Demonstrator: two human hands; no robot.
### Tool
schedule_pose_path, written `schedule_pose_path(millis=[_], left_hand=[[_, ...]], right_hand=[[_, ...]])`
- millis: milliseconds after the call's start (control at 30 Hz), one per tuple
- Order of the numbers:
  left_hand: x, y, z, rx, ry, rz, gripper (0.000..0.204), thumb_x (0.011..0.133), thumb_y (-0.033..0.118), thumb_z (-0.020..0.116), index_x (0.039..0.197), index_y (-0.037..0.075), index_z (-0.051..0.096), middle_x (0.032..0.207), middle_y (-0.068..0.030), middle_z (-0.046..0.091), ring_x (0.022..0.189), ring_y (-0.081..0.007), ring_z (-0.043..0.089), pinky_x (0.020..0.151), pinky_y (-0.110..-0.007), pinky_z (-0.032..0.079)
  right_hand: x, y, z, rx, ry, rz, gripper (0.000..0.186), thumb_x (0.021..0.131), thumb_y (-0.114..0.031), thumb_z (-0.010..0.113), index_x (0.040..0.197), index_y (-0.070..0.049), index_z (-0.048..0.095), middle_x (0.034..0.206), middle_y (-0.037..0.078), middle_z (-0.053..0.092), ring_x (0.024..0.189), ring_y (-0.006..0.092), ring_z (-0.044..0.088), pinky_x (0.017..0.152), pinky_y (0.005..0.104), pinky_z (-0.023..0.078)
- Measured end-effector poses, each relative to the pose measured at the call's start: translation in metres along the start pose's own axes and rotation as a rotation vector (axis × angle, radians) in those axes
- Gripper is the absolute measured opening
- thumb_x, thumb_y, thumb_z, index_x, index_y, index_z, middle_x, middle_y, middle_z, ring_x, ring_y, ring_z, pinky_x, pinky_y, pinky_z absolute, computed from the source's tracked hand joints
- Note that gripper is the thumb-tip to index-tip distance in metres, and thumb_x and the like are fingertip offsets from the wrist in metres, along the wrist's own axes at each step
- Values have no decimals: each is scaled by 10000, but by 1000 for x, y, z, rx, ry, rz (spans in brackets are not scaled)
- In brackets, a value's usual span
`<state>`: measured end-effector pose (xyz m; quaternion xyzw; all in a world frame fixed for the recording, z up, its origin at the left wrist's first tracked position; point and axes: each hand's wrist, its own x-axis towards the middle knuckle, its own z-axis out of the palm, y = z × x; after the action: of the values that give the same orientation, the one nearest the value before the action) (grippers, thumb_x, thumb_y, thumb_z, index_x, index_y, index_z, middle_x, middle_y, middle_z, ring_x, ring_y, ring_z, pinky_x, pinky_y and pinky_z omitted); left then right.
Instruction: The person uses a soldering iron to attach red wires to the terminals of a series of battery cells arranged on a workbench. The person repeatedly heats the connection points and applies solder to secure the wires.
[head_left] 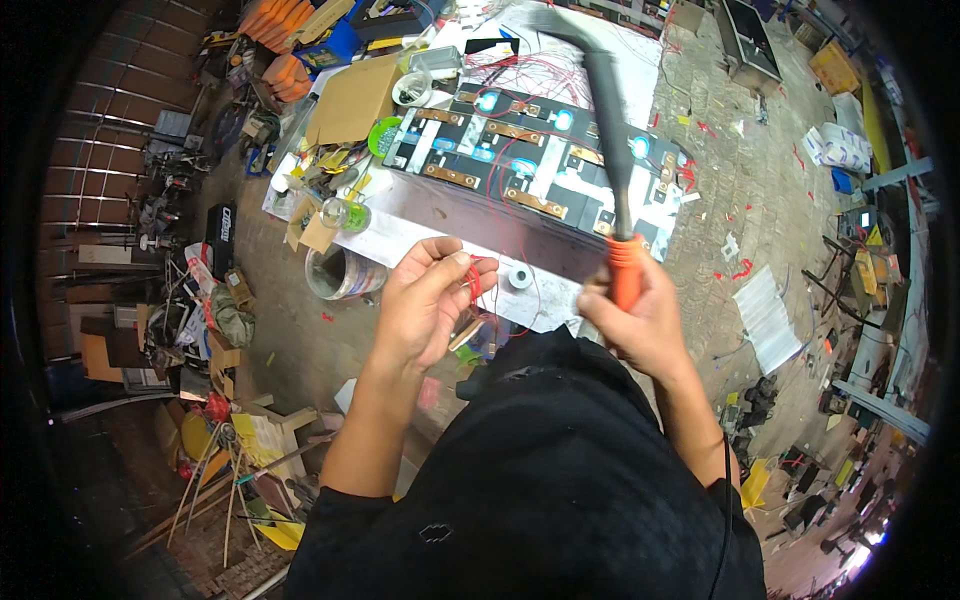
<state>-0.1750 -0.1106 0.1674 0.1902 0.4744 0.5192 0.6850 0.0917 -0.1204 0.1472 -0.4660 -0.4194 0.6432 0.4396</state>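
My left hand [432,300] is closed on a thin red wire [475,281] at the near edge of the white worktable [420,225]. My right hand [640,310] grips the orange handle [625,270] of a long black tool [605,110], raised upright, its curved top smeared by motion. Behind both hands lies a dark battery pack [450,140] with copper bars, white strips and blue glowing spots, thin red wires running over it. A small white roll [519,276] sits between my hands on the table.
A cardboard sheet [350,100], green bowl [384,135], jar [346,213] and tools crowd the table's left side. A bucket [338,268] stands left of it. Wood sticks and clutter [240,460] cover the lower left floor; a translucent sheet [768,318] lies on the right floor.
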Motion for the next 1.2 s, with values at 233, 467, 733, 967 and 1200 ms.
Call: schedule_pose_path(millis=[233,467,733,967,1200], left_hand=[[-33,-34,27,-35,-68,-5,154,998,11,665,1120,50,580,1120,-162,710,1082,-266,715,1004,-400,548],[-46,-56,30,-2,-98,39,189,966,3,722,1087,44,583,1059,-111,715,1009,-183,703,950,-340,559],[-52,-65,40,100,-115,52,201,950,-8,745,1074,18,589,1033,-102,721,959,-165,709,922,-299,572],[-55,-71,41,193,-96,130,176,962,12,736,1057,21,588,1000,-113,728,899,-150,719,843,-297,599],[-59,-67,38,334,-131,191,161,965,-35,718,1070,-11,598,1016,-84,700,935,-119,683,879,-272,568]], right_hand=[[-9,19,40,18,-56,-163,385,885,-83,774,1215,-13,588,975,47,712,916,115,680,835,311,559],[-21,21,33,-68,16,-150,362,882,-114,776,1177,-7,595,938,49,703,865,107,664,783,308,555],[-31,17,24,-79,11,-96,439,845,-115,783,1208,2,567,919,57,680,859,102,650,773,308,560],[-31,31,20,-39,-11,-91,436,846,-86,798,1206,-2,567,978,45,645,896,105,649,818,304,562],[-30,19,12,54,-131,8,447,851,-19,815,1214,-5,555,1018,19,611,910,99,660,853,296,570]])
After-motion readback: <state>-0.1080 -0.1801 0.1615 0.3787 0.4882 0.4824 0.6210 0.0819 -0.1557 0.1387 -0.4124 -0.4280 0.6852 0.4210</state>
